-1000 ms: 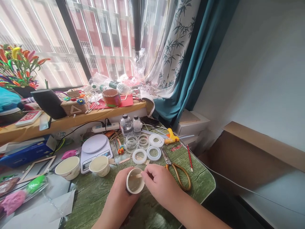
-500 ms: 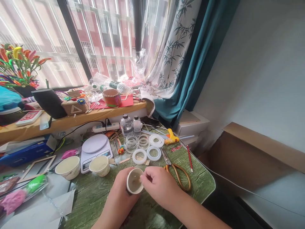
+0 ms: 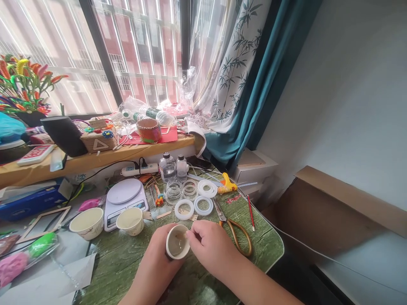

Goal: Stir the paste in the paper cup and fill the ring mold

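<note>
My left hand [image 3: 159, 250] is wrapped round a white paper cup [image 3: 178, 243], which tilts toward me with its mouth showing. A little clear liquid seems to lie at the bottom of the cup. At the rim, my right hand [image 3: 210, 243] is closed in a pinch on a thin wooden stick [image 3: 185, 234] that dips into the cup; most of the stick is hidden by the fingers. Just beyond my hands lie white silicone ring moulds [image 3: 203, 205] and clear rings [image 3: 173, 192]. Large scissors [image 3: 233, 228] with gold handles rest beside my right hand.
Left of my hands stand two paper bowls [image 3: 130, 221] and a white kitchen scale [image 3: 125, 203]. Behind the rings are two clear bottles [image 3: 168, 167]. A yellow glue gun [image 3: 227, 183] and a red pencil [image 3: 251, 213] lie near the right table edge [image 3: 280, 241].
The whole view has shifted slightly. My right hand has moved the stick a little at the cup's rim, and glints inside the cup differ. My left hand keeps its hold.
</note>
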`<act>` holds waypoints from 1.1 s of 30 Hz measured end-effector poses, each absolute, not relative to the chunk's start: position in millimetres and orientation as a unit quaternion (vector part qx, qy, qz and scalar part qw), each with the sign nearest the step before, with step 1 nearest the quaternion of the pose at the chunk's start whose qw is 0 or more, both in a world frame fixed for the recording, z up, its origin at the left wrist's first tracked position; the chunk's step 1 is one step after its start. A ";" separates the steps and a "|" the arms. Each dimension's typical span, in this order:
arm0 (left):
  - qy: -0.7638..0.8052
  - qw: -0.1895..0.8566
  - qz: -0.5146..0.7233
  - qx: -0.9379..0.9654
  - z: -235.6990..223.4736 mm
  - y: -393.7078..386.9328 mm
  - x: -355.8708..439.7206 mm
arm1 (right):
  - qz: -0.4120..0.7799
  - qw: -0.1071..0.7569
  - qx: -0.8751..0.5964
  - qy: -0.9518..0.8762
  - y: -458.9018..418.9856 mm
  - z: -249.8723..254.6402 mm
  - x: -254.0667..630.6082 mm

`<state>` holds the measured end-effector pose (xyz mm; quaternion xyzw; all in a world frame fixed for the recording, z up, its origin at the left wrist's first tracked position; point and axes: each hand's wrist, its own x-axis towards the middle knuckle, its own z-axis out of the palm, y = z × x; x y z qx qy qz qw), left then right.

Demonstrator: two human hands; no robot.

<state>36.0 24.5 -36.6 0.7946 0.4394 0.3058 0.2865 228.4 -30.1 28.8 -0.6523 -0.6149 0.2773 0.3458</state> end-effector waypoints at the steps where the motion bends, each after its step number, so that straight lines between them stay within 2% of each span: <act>1: 0.441 0.287 0.305 0.794 -36.3 24.6 36.0 | 0.282 0.341 -0.651 -0.617 -30.0 27.9 228.6; 10: 0.438 0.284 0.332 0.786 -34.3 24.5 38.7 | 0.269 0.370 -0.646 -0.611 -31.0 27.5 227.8; 14: 0.432 0.288 0.338 0.785 -31.1 25.1 40.7 | 0.292 0.344 -0.636 -0.626 -31.6 28.4 226.7; 21: 0.436 0.300 0.333 0.780 -29.7 21.9 39.8 | 0.298 0.350 -0.636 -0.620 -31.2 24.1 223.6; 25: 0.446 0.308 0.334 0.772 -29.1 20.6 40.7 | 0.250 0.336 -0.654 -0.629 -31.1 20.9 222.4; 33: 0.426 0.319 0.322 0.783 -24.8 18.2 41.6 | 0.326 0.325 -0.665 -0.588 -29.7 17.0 225.2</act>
